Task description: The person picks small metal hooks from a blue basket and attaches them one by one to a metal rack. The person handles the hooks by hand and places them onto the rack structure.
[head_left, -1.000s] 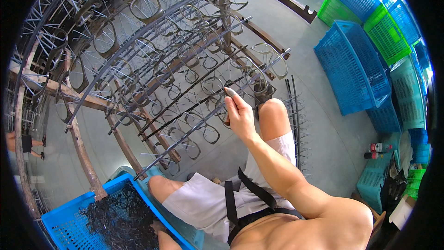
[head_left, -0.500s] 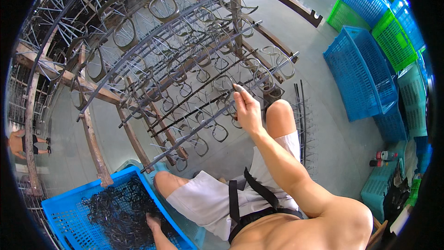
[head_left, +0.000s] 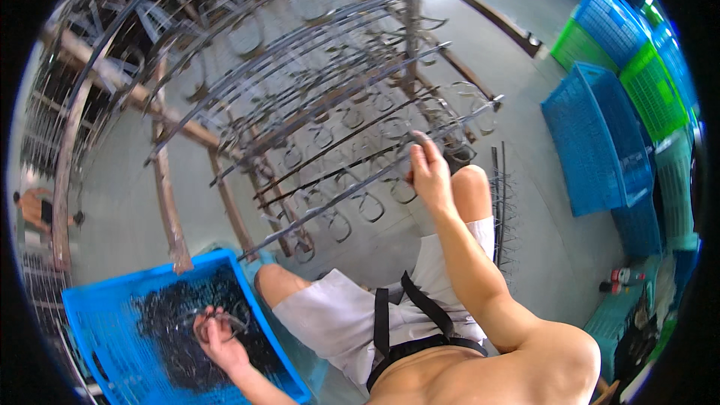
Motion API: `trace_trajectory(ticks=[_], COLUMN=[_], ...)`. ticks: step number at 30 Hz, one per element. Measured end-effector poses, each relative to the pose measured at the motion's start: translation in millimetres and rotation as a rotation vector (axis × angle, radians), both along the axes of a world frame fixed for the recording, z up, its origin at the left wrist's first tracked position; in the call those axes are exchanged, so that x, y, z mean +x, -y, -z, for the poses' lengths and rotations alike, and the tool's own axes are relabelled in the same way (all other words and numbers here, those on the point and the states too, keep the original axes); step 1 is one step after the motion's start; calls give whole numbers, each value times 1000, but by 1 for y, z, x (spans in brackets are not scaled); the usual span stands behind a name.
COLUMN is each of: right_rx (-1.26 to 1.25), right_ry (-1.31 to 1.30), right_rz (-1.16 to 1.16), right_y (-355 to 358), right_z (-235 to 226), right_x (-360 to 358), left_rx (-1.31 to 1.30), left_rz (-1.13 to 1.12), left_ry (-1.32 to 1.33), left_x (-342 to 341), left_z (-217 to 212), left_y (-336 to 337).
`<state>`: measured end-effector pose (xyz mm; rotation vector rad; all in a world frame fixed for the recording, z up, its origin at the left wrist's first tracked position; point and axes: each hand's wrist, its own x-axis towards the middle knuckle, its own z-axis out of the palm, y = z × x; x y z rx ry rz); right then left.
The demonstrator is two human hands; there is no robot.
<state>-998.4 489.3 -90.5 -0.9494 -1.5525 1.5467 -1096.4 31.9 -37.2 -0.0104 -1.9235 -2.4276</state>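
My left hand [head_left: 217, 340] grasps glasses frame [head_left: 237, 322], lower left; right hand [head_left: 432, 175], centre, can't tell grip. Rack [head_left: 330, 110] spans upper left; blue crate [head_left: 592, 151], right.

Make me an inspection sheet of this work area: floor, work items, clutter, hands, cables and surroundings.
Surface: grey floor, smooth-looking.
Work items: blue basket at lower left with a tangled dark heap inside; metal rack ahead, with loop-shaped frames along its bars.
Clutter: thin dark rods beyond the right knee; bottles at right.
Left hand: holds a curved dark piece over the heap.
Right hand: raised by the rack's front bar; too blurred to tell what it holds.
Cables: nothing seen.
Surroundings: blue and green baskets at right; another person at far left.
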Motion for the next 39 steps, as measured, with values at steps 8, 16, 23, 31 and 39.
trace_trajectory(ticks=[8, 16, 23, 31, 39], right_rx=[124, -489, -455, -107, -312], right_ry=[-221, -156, -215, -142, -250], right_rz=[-763, -1146, -330, 127, 20], right_y=[116, 132, 88, 75, 72], right_z=[-36, -31, -24, 14, 12], right_x=[28, 33, 36, -40, -37], left_rx=[286, -68, 101, -488, -280], left_rz=[431, 741, 859, 547, 494], left_ry=[69, -140, 572, 161, 258], left_x=[50, 55, 46, 50, 46], left_z=[-2, 4, 12, 17, -4], left_y=[-130, -156, -141, -138, -112])
